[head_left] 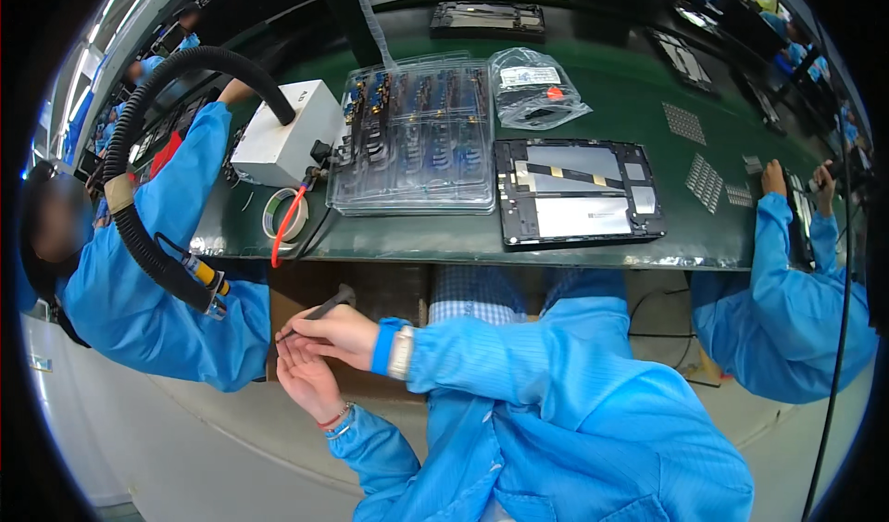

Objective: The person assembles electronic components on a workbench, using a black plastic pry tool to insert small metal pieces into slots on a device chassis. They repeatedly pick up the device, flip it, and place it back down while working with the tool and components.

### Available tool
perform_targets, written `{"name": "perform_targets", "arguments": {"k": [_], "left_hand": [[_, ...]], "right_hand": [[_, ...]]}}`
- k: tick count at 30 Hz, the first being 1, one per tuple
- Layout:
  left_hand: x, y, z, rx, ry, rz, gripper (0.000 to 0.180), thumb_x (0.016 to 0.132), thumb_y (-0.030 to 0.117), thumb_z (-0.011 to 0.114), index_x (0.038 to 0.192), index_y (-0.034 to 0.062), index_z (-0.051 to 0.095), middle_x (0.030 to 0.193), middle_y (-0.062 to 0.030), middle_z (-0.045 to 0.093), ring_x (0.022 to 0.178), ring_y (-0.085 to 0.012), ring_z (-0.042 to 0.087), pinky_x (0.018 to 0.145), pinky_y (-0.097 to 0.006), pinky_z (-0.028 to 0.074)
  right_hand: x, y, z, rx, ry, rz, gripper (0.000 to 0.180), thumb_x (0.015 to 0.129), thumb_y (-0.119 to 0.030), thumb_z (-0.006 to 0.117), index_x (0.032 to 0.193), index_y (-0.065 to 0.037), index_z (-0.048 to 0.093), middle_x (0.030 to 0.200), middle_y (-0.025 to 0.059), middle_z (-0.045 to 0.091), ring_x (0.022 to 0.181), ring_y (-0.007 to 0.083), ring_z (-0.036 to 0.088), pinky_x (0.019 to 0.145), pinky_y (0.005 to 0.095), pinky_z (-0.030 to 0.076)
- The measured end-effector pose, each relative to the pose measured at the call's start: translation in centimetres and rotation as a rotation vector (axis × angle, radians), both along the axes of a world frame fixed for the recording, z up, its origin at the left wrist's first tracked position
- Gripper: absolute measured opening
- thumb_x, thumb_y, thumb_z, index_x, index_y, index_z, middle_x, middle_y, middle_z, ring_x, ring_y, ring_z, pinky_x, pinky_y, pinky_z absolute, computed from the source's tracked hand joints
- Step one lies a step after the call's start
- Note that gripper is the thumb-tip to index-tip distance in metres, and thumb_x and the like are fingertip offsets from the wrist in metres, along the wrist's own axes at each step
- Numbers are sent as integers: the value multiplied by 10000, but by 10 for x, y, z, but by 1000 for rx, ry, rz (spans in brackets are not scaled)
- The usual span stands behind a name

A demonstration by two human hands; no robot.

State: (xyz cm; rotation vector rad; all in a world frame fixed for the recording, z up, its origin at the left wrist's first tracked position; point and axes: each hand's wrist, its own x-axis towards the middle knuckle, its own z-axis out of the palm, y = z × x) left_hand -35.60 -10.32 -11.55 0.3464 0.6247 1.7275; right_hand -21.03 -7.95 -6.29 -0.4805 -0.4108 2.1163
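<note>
Black tool (326, 308) pinched in your right hand (344, 331), its tip by your uncurled left hand (312, 383), short of the green bench (704, 239): one slackened pinch, and it could slip to the floor (218, 429).

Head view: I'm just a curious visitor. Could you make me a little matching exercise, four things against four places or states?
1) Right hand
2) Left hand
3) Tape roll
4) Opened flat device

a) On the bench, right of the clear trays
b) Has a red band at its wrist
c) On the bench, on the near side of the white box
d) Holds a slim dark tool

Pairs: 1-d, 2-b, 3-c, 4-a
</note>
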Motion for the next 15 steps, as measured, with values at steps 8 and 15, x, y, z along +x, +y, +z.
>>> {"name": "perform_targets", "arguments": {"k": [8, 15], "left_hand": [[103, 3, 51, 45, 500, -293, 329, 923, 148, 396, 1190, -29, 470, 1178, -158, 531, 1076, -221, 525, 925, -324, 421], [290, 55, 121, 965, 1464, -704, 238, 782, 42, 567, 1016, 13, 596, 1026, -167, 608, 918, -305, 599, 802, -347, 479]], "right_hand": [[226, -98, 73, 534, -637, -424, 168, 810, -36, 613, 969, 12, 633, 945, 106, 630, 907, 167, 583, 813, 287, 467], [392, -30, 80, 453, -1234, -754, 155, 805, 4, 589, 957, 24, 613, 886, 60, 613, 848, 108, 562, 729, 241, 458]]}}
